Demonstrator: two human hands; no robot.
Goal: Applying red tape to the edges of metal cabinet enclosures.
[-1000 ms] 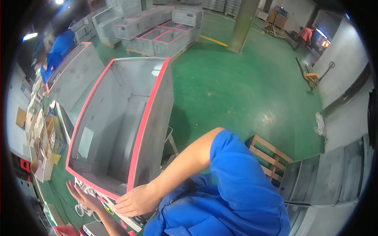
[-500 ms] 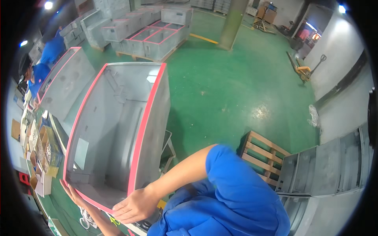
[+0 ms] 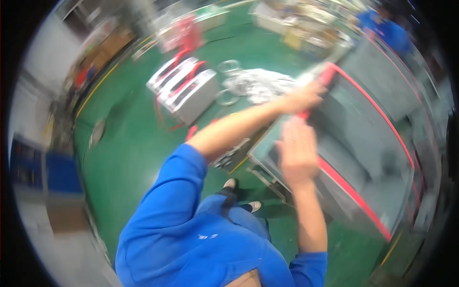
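Note:
A grey metal cabinet box (image 3: 356,191), open on top, stands to my right with pinkish-red strip (image 3: 354,190) along its rim. My right hand (image 3: 299,150) lies over the near corner of the rim, its fingers stretched out flat and side by side. Just beyond it, my left hand (image 3: 308,97) rests across the same short edge, close to the strip. Motion smears the left fingers, so their grip on the edge is unclear. The inside of the box is dim, and I see nothing loose in it.
White boxes with red straps (image 3: 184,91) stand on the green floor to the left. A white bundle (image 3: 260,83) lies behind the cabinet's edge. A second grey cabinet (image 3: 382,76) stands beyond, with a person in blue (image 3: 387,31) near it. Cartons (image 3: 311,36) sit at the back.
My view has swung left, so the cabinet now lies to my right. My left arm has come up across to the rim; both hands stay at the cabinet's short edge.

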